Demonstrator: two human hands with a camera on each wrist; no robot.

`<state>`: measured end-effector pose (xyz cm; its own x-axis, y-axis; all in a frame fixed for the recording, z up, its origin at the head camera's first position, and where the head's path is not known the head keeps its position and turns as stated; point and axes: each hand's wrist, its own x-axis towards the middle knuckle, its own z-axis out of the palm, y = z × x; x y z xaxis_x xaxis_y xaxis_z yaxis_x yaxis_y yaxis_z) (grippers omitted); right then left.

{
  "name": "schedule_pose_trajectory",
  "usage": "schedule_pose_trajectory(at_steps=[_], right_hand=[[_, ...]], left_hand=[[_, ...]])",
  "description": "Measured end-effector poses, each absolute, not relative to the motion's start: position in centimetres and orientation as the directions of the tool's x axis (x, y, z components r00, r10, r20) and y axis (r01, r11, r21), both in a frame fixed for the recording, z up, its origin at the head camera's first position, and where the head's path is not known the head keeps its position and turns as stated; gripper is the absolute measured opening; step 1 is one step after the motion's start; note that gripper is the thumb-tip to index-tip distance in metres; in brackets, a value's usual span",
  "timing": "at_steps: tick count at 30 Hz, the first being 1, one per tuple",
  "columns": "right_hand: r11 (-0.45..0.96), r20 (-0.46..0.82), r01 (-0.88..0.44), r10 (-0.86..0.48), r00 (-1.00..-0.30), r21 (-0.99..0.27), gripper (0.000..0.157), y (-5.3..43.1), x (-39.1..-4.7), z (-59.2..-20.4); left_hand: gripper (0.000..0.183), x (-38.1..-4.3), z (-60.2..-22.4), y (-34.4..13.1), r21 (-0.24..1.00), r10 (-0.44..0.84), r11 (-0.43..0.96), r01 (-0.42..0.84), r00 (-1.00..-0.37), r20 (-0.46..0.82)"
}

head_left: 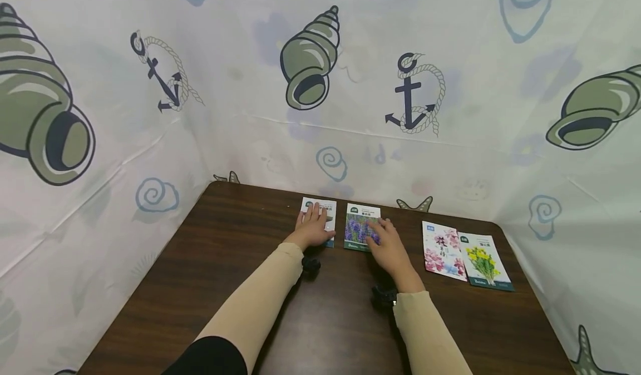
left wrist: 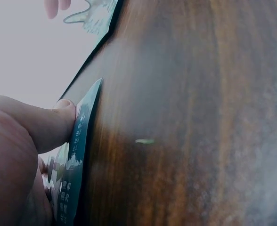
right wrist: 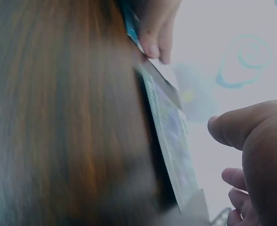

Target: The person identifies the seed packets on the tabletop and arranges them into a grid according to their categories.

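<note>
My left hand (head_left: 309, 230) lies with fingers spread over a seed packet (head_left: 330, 208), covering much of its front. In the left wrist view the thumb touches the green lower edge of that packet (left wrist: 75, 174). Just right of it is a second packet printed with purple flowers (head_left: 356, 230). My right hand (head_left: 390, 251) is over this packet's right side, fingers loosely bent. In the right wrist view its thumb stands apart from the purple-flower packet (right wrist: 169, 132), and nothing is pinched.
To the right, a pink-blossom packet (head_left: 443, 252) and a yellow-flower packet (head_left: 483, 259) lie side by side, edges meeting. The dark wooden table (head_left: 210, 275) ends at a printed cloth backdrop (head_left: 240, 85). A small green fleck (left wrist: 144, 141) lies on the wood.
</note>
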<state>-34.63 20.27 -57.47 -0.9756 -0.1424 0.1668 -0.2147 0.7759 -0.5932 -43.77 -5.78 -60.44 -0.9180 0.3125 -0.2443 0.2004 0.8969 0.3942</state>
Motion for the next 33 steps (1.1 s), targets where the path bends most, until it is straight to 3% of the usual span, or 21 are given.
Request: schedule_pose_trajectory(at_steps=[26, 33], right_hand=[[0.8, 0.188, -0.061, 0.066, -0.98, -0.597, 0.052, 31.5, -32.2, -57.6], [0.807, 0.091, 0.05, 0.128, -0.988, -0.589, 0.054, 33.4, -32.2, -58.5]], left_hand=[[0.096, -44.0, -60.2, -6.0, 0.41, 0.332, 0.886, 0.216, -0.913, -0.237], [0.096, -44.2, -60.3, -6.1, 0.433, 0.338, 0.877, 0.208, -0.908, -0.248]])
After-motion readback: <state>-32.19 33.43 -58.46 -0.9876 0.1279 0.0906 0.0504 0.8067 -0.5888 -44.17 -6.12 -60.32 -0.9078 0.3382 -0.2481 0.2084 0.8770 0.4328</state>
